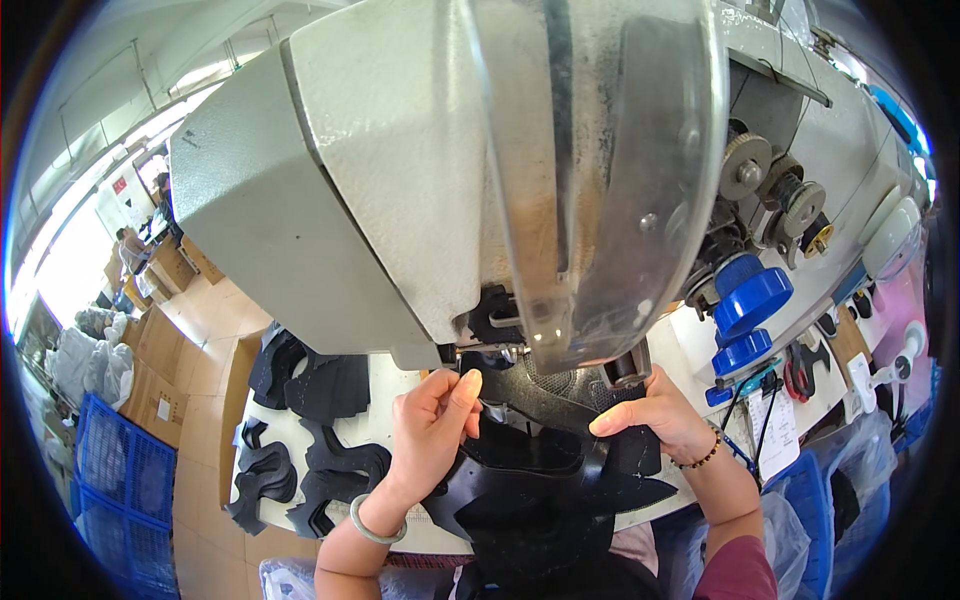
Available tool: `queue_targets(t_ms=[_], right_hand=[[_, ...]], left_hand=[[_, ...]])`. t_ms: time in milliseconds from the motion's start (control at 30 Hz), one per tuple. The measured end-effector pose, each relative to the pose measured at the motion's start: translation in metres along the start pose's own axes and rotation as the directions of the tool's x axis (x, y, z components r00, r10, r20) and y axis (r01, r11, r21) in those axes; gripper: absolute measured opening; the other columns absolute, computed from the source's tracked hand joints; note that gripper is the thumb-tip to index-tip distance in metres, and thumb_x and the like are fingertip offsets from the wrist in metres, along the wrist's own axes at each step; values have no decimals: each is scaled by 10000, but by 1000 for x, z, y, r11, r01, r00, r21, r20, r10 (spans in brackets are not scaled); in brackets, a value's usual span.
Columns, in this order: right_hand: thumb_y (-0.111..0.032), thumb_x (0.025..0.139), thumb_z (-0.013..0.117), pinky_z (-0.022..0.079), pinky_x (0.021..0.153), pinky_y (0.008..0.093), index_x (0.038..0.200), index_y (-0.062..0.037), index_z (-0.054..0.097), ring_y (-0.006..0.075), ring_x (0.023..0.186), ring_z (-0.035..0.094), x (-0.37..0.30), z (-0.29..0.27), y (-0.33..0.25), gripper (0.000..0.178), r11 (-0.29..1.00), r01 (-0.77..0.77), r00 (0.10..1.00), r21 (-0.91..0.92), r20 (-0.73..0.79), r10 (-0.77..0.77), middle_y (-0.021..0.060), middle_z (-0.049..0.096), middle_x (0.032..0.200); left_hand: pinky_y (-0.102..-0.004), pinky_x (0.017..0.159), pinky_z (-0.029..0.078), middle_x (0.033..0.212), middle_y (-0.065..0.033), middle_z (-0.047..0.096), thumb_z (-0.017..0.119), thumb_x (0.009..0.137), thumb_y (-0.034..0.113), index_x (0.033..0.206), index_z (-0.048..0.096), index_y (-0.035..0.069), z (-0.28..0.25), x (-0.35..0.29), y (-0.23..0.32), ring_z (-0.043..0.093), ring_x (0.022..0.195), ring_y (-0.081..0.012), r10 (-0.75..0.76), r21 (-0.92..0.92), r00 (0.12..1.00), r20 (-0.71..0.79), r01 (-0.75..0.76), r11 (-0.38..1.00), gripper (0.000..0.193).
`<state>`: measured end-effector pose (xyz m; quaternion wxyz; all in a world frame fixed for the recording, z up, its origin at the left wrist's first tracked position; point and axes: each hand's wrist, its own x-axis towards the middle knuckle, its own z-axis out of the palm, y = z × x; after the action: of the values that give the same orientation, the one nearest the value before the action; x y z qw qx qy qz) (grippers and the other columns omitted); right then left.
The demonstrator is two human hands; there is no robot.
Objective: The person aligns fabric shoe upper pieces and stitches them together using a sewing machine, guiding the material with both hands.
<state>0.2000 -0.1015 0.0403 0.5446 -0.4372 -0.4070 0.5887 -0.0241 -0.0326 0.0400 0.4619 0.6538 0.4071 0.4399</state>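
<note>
A black shoe upper [530, 455], part smooth and part mesh, lies bunched under the head of a grey sewing machine [390, 170]. My left hand [432, 425] is closed in a pinch at the upper's left edge, close beside the needle area; the curled fingers partly hide what lies between them. On the other side my right hand [660, 420] grips the upper, thumb on top and fingers mostly hidden beneath. Loose black flaps hang toward my lap. The needle tip itself is hard to make out behind the clear guard [610, 200].
Stacks of cut black pieces [335, 385] lie on the white table at left, beside a cardboard edge [237, 410]. Blue knobs [750, 300] and tension discs project at right, near red-handled scissors [797, 372]. Blue crates [125, 460] stand on the floor; people work far off.
</note>
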Motion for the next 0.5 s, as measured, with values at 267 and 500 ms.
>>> queue_targets(t_ms=[267, 500], right_hand=[[20, 649, 715, 519, 732, 262, 1102, 30, 567, 129, 770, 632, 2, 2, 10, 477, 1000, 5, 1000, 27, 0, -5, 88, 649, 930], [53, 700, 676, 531, 704, 266, 1095, 29, 558, 134, 771, 636, 5, 7, 15, 413, 992, -51, 999, 119, -1, 52, 94, 640, 951]], left_hand=[[-222, 418, 344, 468, -14, 511, 582, 906, 236, 641, 559, -1, -3, 9, 3, 452, 409, -56, 97, 221, 995, -2, -94, 971, 356], [-290, 551, 412, 599, -47, 558, 684, 809, 192, 771, 536, 34, -10, 6, 4, 524, 545, -215, 483, 443, 760, 435, -648, 619, 220]])
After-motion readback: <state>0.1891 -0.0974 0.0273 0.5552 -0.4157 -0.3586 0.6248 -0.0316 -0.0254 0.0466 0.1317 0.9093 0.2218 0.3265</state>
